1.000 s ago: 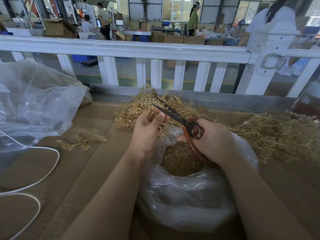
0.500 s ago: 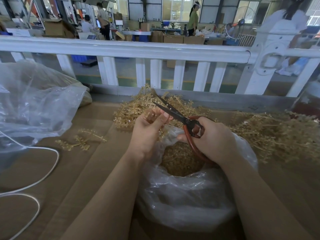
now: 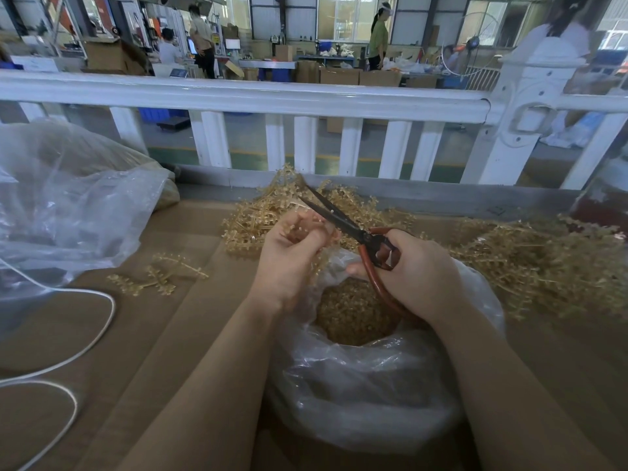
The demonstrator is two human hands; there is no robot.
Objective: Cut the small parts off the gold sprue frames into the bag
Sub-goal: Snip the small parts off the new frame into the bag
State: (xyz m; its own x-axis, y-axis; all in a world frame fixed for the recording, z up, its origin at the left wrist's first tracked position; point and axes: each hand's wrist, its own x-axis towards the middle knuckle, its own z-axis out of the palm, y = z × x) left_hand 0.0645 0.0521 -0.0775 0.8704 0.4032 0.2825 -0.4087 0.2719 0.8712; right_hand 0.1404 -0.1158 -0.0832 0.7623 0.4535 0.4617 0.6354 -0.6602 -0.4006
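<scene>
My left hand grips a gold sprue frame above the mouth of a clear plastic bag. The bag holds a heap of small gold parts. My right hand holds scissors with red-brown handles; the dark blades are slightly apart and point up and left, right beside the frame in my left fingers. More gold sprue frames are piled behind my hands and to the right.
Brown cardboard covers the work surface. A loose sprue frame lies to the left, near a large crumpled clear bag and a white cable. A white railing runs along the far edge.
My left hand has turned the sprue frame a little in its fingers. The scissors stay at the frame with the blades nearly as before. A person in the background has moved right.
</scene>
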